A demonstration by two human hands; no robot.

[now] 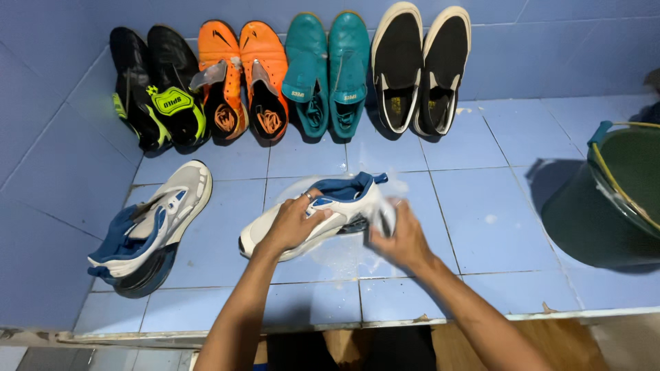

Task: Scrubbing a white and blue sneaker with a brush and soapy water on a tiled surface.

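Note:
A white and blue sneaker [338, 199] lies on its side on the wet blue tiled floor [481, 206], in a patch of soapy water. My left hand [292, 223] grips its upper side near the opening. At the heel end my right hand [402, 237] presses on the shoe; whether it holds a brush or cloth I cannot tell. Its matching sneaker [148, 230] rests on the tiles to the left, apart from both hands.
Four pairs lean against the back wall: black and green shoes [155, 86], orange shoes [244, 79], teal shoes [326, 72], black and white slip-ons [419, 65]. A dark green bucket [605, 199] stands at the right. The tiled step ends at a front edge [344, 323].

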